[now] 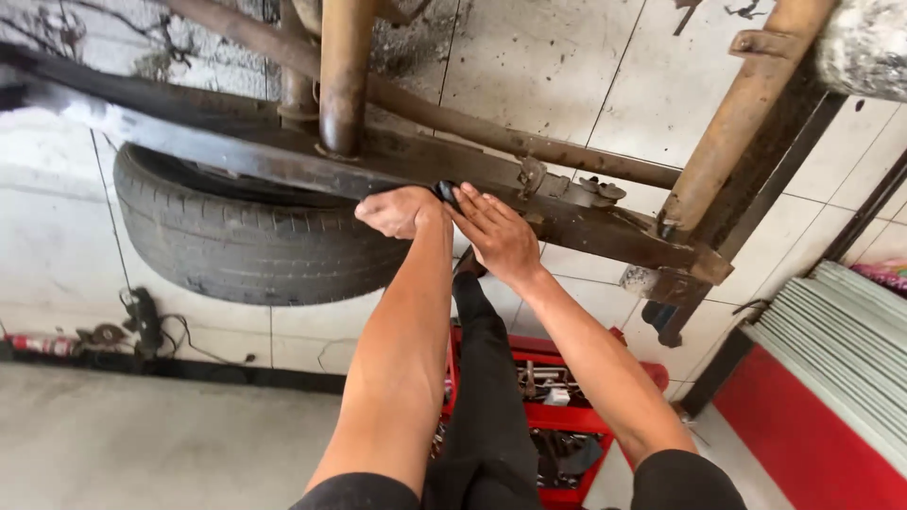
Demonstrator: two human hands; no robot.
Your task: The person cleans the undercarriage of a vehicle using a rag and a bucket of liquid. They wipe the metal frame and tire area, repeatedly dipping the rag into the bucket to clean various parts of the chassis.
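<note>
I see both of my hands raised to the rusty frame beam (576,222) that runs from ten o'clock down to four o'clock across the view. My left hand (402,210) is curled into a fist, its grip pressed together around a small black tool (446,192), of which only the dark end shows between the two hands. My right hand (501,236) lies flat with fingers spread and loose, touching the beam and the black tool at its fingertips, holding nothing that I can make out. The tool sits right against the lower edge of the beam, near the centre of the view. At nine o'clock a worn tyre (250,241) hangs just behind the beam. A rusty pipe (342,76) rises toward twelve o'clock. At six o'clock, between my forearms, stands a red tool cart (553,416) with metal parts in its tray. A red-edged corrugated shutter (831,368) lies at four o'clock.
</note>
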